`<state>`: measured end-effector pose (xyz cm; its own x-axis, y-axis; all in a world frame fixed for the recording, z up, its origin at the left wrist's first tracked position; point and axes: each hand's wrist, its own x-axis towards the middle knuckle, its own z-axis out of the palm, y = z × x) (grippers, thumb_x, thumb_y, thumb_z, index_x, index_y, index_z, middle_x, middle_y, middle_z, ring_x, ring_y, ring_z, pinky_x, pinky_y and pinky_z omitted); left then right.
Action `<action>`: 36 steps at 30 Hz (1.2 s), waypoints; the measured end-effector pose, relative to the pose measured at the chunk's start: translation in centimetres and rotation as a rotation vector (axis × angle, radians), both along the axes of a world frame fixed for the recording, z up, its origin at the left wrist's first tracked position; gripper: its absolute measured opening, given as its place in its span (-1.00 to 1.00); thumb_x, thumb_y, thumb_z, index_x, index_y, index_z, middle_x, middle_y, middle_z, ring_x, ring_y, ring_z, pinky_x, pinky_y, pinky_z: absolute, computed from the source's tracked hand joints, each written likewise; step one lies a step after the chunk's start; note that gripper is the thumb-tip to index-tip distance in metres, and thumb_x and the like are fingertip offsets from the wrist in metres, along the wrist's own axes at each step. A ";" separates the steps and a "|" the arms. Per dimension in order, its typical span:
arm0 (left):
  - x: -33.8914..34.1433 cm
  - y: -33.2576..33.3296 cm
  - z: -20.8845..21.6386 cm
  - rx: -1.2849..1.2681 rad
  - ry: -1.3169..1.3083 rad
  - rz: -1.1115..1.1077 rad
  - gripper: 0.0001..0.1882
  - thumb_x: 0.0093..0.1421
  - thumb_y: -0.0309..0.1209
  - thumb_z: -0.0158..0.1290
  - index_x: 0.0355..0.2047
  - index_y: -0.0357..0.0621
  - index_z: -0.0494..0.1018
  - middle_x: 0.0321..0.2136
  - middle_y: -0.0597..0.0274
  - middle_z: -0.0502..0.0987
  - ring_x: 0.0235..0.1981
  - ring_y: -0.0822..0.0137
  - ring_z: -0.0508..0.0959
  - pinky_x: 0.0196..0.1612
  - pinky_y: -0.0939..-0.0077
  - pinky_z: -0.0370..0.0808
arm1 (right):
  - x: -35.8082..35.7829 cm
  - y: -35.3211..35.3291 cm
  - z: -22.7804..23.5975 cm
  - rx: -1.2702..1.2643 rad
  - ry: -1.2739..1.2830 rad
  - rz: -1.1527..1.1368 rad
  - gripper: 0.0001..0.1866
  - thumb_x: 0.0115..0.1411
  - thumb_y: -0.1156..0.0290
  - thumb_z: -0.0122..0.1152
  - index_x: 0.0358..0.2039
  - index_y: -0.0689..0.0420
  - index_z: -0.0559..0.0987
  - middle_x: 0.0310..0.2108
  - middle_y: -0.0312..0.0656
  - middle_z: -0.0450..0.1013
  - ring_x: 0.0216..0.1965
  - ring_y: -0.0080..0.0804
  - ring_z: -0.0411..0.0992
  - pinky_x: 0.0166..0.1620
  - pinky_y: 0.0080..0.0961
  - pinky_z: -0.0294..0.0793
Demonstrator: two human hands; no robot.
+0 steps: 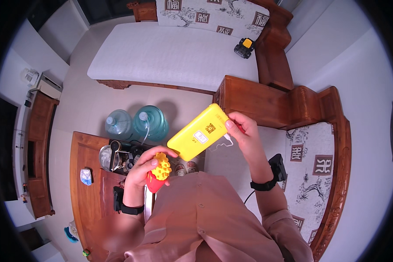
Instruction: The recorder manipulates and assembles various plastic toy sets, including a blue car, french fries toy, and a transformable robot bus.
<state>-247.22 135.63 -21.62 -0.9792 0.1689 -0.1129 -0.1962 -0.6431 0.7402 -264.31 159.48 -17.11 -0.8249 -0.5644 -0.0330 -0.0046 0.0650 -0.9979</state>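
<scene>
One buttoned brownish-pink shirt (201, 207), worn on my body, lies nearest. Past it, my left hand (140, 172) grips one knobbly yellow-and-red object (161, 168), and my right hand (247, 134) pinches one flat yellow slab (196, 131), held between both hands. One white cable (227, 139) shows just beside the slab. Two bluish water bottles (155, 126) stand on the floor (185, 99); one toy vehicle (243, 49) rests on the pale bench seat (174, 54).

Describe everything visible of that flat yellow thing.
The yellow slab looks plastic, with rounded corners. Its face bears a dark square pattern and a white label. Held in the air, it slants up to the right. The right hand pinches its right end, near a white cable, possibly plugged in. The left hand seems to touch its left end.
</scene>
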 end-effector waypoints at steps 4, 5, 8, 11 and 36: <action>-0.1 0.7 -0.2 0.133 0.025 0.052 -0.46 0.12 -0.15 0.08 -0.04 -0.35 0.33 -0.09 -0.01 0.40 -0.44 0.22 0.59 -0.49 0.35 0.63 | 0.3 -0.2 0.0 -0.051 -0.093 -0.037 -0.78 0.24 0.35 0.10 -0.27 0.28 0.49 -0.46 -0.38 0.39 -0.43 -0.75 0.26 -0.35 -0.75 0.26; -0.2 0.8 -0.1 0.134 0.027 0.054 -0.46 0.12 -0.15 0.08 -0.04 -0.35 0.33 -0.09 -0.01 0.40 -0.44 0.22 0.59 -0.49 0.35 0.63 | 0.3 -0.1 -0.3 -0.053 -0.121 -0.031 -0.78 0.24 0.35 0.11 -0.27 0.28 0.49 -0.45 -0.38 0.39 -0.42 -0.74 0.27 -0.34 -0.74 0.27; -0.8 1.3 0.7 0.024 0.062 0.158 -0.37 0.11 -0.11 0.07 -0.02 -0.44 0.29 -0.13 -0.02 0.41 -0.55 0.17 0.59 -0.52 0.41 0.59 | 0.5 0.2 -0.2 -0.036 -0.115 -0.023 -0.79 0.22 0.37 0.14 -0.26 0.28 0.50 -0.44 -0.37 0.40 -0.41 -0.72 0.29 -0.32 -0.72 0.30; -1.1 1.4 0.3 0.044 0.067 0.199 -0.37 0.13 -0.08 0.04 -0.02 -0.43 0.28 -0.14 0.01 0.40 -0.60 0.16 0.57 -0.58 0.44 0.55 | 1.8 0.2 0.7 -0.005 0.037 -0.017 -0.79 0.16 0.41 0.21 -0.26 0.27 0.50 -0.43 -0.34 0.40 -0.42 -0.67 0.30 -0.32 -0.69 0.32; -1.6 4.7 6.9 0.140 0.160 0.016 -0.19 -0.03 0.07 0.09 -0.04 -0.48 0.31 0.21 -0.26 0.11 -0.66 0.20 0.55 -0.63 0.52 0.47 | 0.1 0.4 -7.2 -0.666 -0.853 0.210 -0.66 0.27 0.22 0.03 -0.13 0.24 0.48 -0.25 -0.20 0.53 -0.28 -0.49 0.52 -0.22 -0.54 0.52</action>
<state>-248.78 140.34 -14.71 -0.9853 0.1564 0.0681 -0.0722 -0.7442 0.6641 -264.25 159.93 -24.36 -0.5618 -0.8068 -0.1832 0.7544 -0.4087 -0.5136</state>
